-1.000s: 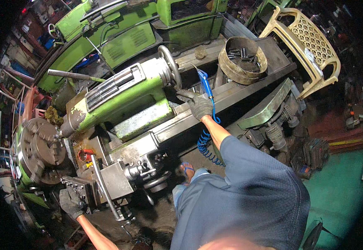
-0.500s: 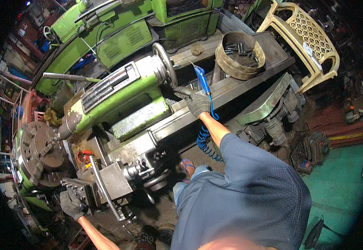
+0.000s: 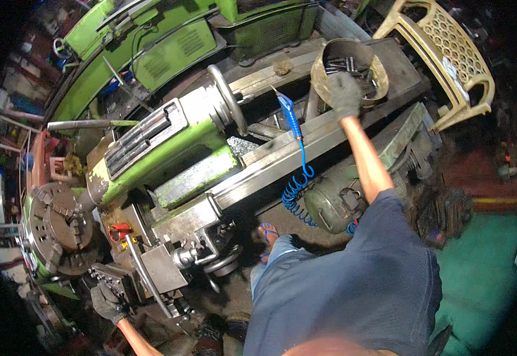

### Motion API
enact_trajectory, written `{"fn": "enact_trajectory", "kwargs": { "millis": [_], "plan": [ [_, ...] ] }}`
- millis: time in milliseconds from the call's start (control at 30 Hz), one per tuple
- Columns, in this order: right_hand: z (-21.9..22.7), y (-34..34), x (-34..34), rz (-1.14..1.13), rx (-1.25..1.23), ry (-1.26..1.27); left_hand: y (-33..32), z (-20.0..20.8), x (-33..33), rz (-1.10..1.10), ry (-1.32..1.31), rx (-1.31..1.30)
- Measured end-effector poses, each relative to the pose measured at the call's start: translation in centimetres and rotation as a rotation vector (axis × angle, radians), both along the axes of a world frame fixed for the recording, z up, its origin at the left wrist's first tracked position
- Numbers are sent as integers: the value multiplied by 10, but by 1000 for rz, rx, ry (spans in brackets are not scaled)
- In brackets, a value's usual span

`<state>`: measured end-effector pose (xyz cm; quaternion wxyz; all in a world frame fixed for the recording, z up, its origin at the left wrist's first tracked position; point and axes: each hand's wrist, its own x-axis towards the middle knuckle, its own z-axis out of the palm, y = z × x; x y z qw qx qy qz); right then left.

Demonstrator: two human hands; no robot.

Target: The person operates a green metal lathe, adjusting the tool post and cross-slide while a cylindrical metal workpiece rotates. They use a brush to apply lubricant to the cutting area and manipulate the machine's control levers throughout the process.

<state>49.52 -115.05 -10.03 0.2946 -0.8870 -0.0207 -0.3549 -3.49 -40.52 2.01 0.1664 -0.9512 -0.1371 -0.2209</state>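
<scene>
My right hand [image 3: 344,97], in a dark grey work glove, is over the near rim of a round metal tub [image 3: 379,69]. Short dark metal pieces [image 3: 347,64] lie inside the tub. Motion smears the glove's fingers, so their grip cannot be made out. At lower left my gloved left hand [image 3: 107,301] rests beside the tool post [image 3: 115,279] of a green lathe. Its fingers point toward the post and are partly hidden. A blue air blow gun [image 3: 289,114] on a coiled blue hose [image 3: 293,196] lies across the lathe bed, left of my right arm.
The tailstock [image 3: 169,148] with its handwheel [image 3: 229,99] stands mid-bed, facing the round chuck [image 3: 63,224] at left. A long metal lever [image 3: 147,276] sticks up by the carriage. Beneath my right arm is a green compressor tank [image 3: 329,207]. A cream plastic chair [image 3: 448,59] stands far right.
My right hand has moved right and away from me, from beside the blow gun to the tub. My left hand remains by the tool post. The view has shifted slightly.
</scene>
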Motion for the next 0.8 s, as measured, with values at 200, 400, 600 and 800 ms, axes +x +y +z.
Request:
{"fn": "enact_trajectory", "kwargs": {
  "millis": [200,400,600,800],
  "plan": [
    [1,-62,108,75,-469,676,0,1,-7,259,-79,-177],
    [-47,-108,157,137,-758,860,-24,26,24,196,-46,-87],
    [-100,-146,214,158,-888,693,-35,24,12,257,-36,-54],
    [-91,-145,222,192,-901,627,-41,23,8,407,45,-23]
  ]
}}
